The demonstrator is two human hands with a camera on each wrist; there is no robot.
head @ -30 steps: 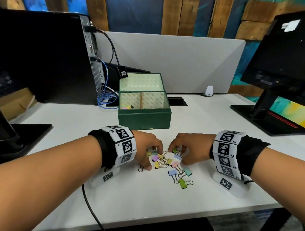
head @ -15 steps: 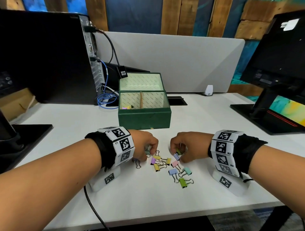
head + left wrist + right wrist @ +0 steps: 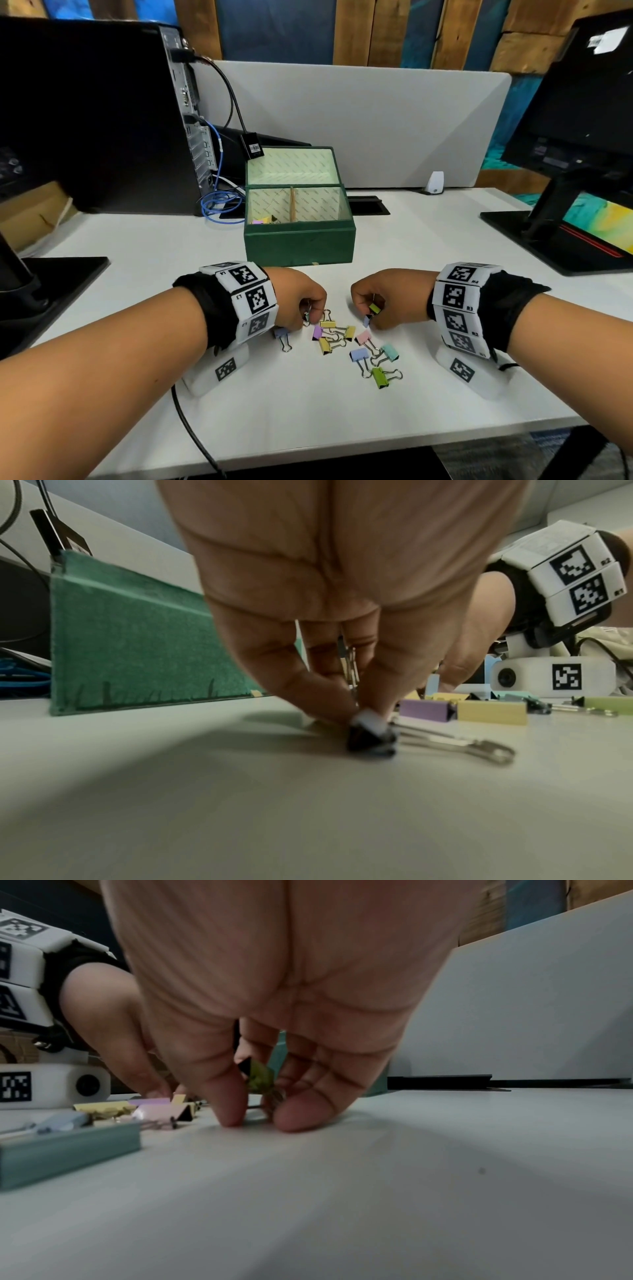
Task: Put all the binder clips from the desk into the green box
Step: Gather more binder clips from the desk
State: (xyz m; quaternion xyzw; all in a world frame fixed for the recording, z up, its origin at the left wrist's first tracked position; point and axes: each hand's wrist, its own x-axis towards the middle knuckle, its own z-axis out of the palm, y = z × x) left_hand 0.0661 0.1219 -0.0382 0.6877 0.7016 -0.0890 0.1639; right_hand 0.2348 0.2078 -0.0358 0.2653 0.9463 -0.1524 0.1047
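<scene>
White desk (image 3: 428, 260) fills the lower half of the head view; grey partition panel (image 3: 376, 120) across the top centre, black computer tower (image 3: 96, 116) at upper left, monitor stand (image 3: 561, 219) at right edge.

Green box (image 3: 299, 245) sits centre frame, just above both hands, lid open and leaning back. Inside: a divider makes two compartments; a few clips show in the left one. Contents of the right one cannot be made out.

Loose binder clips (image 3: 342, 337) lie scattered low of centre, between and slightly below the two hands: yellow, purple, pink, blue, teal, green. One blue clip (image 3: 283, 334) lies apart, directly under the left hand's edge.

Left hand (image 3: 294, 296): fingers curled down, thumb and fingers pinching a clip with wire handles standing up between them. In the left wrist view the fingertips (image 3: 369, 712) press on a dark-ended clip (image 3: 371, 737) touching the desk, its handles splayed to the right. Purple and yellow clips lie just beside it, to the right.

Right hand (image 3: 387, 294): fingers curled, holding a green clip (image 3: 374, 309) inside the fist; a blue clip (image 3: 367, 320) sits just below at the fingertips. In the right wrist view the green clip (image 3: 260, 1077) is held up off the surface between thumb and fingers, both tips resting on the desk.

Both hands are near the box, not touching it.
</scene>
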